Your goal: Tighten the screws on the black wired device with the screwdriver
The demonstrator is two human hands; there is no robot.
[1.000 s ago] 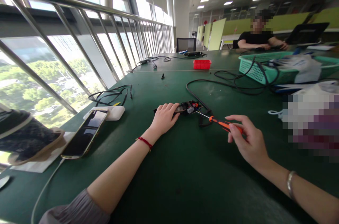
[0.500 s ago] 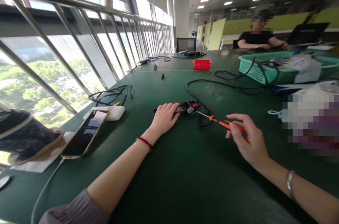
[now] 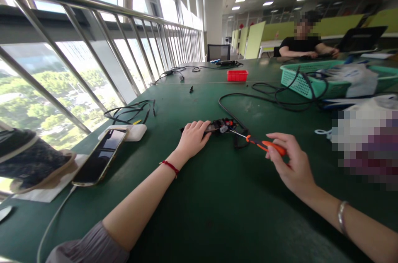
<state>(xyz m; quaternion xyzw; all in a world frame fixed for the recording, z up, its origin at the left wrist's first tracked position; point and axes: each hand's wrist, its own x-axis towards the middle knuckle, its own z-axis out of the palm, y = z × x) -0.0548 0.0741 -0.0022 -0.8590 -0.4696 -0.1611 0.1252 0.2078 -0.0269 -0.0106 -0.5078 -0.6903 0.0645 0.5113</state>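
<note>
My left hand [image 3: 194, 138] lies closed over a black corded device [image 3: 220, 125], pressing it to the green table. The device's right end shows uncovered inner parts in grey and red. In my right hand [image 3: 292, 163] is a screwdriver [image 3: 264, 144] with an orange and black handle, held between thumb and fingers. Its shaft slants left, and the tip meets the exposed end of the device; the exact contact point is too small to make out. Part of the device is hidden under my left hand.
Left, a phone [image 3: 100, 157] leans on a white box [image 3: 137, 132] near a coiled black cable [image 3: 130, 112]. Farther back are a red tray [image 3: 237, 76] and a green basket [image 3: 298, 85] with loops of cord. A person [image 3: 301, 43] sits beyond; railing [image 3: 124, 12] borders the left.
The screwdriver handle has turned a little in my right hand, and its fingers have shifted slightly. My left hand and the device stay in place.
</note>
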